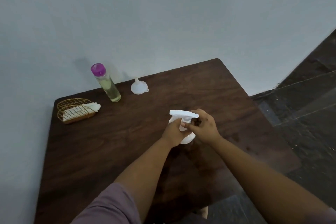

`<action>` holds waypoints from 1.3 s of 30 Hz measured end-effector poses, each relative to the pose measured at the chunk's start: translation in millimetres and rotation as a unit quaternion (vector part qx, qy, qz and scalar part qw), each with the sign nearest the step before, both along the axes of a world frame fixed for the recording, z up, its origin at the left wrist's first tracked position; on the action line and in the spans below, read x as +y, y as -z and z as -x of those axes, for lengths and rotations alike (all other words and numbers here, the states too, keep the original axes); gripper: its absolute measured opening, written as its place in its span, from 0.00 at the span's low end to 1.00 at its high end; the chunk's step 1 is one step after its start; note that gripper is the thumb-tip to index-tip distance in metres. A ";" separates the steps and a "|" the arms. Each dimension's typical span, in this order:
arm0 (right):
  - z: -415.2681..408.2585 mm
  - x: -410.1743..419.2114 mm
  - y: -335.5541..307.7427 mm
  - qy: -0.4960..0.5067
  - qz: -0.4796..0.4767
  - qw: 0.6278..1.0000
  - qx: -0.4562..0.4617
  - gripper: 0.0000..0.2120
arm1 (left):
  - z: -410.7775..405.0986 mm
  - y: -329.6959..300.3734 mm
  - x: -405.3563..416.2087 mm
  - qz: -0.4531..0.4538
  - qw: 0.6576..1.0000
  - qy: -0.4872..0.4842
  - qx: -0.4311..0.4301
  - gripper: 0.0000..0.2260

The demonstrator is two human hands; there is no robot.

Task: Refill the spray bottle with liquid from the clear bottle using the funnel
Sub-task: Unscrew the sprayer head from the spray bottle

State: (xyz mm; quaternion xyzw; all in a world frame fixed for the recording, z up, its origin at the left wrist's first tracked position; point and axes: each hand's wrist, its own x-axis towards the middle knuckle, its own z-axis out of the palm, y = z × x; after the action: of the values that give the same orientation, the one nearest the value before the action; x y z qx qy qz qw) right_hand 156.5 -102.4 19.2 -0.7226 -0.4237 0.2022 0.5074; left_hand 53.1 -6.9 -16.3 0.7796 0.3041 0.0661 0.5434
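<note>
A white spray bottle [188, 137] stands at the middle of the dark wooden table [112, 151], its white trigger head [182, 114] pointing left. My left hand [172, 132] grips the bottle's body from the left. My right hand [203, 126] curls its fingers round the collar just under the trigger head. The clear bottle [108, 85] with a purple cap and pale yellowish liquid stands at the table's far edge by the wall. A white funnel [139, 87] lies upside down to its right, spout up.
A gold wire holder [75, 110] with white napkins sits at the table's far left corner. A pale wall runs behind the table. Dark stone floor [307, 107] lies beyond the table's right edge.
</note>
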 end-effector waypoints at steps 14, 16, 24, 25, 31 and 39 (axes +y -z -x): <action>9.7 -3.0 12.0 -0.007 0.038 0.996 0.083 0.16 | 1.3 17.7 3.1 -0.039 0.994 -0.001 0.106 0.20; 8.5 -5.4 11.4 -0.023 0.036 0.993 0.112 0.11 | 1.8 18.4 4.8 -0.030 0.995 0.005 0.098 0.19; -21.5 5.0 -6.2 -0.104 0.120 0.986 0.060 0.29 | -0.8 16.3 1.9 0.001 0.999 0.009 0.040 0.27; -13.6 6.0 -3.2 -0.067 0.096 0.993 0.027 0.26 | -1.2 16.0 1.5 -0.001 0.999 0.007 0.053 0.30; -5.2 -6.4 5.8 -0.070 0.057 0.984 0.155 0.11 | 0.8 16.6 4.2 -0.006 0.998 0.009 0.064 0.28; -9.3 1.4 -0.7 -0.065 0.072 0.993 0.061 0.18 | -1.7 21.3 0.8 0.023 0.999 -0.002 0.035 0.25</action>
State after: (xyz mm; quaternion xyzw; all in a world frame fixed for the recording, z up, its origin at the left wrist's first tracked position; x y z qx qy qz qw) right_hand 165.8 -101.1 19.9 -0.7143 -0.4223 0.3088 0.4649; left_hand 54.8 -6.1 -37.6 0.7684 0.3256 0.0332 0.5500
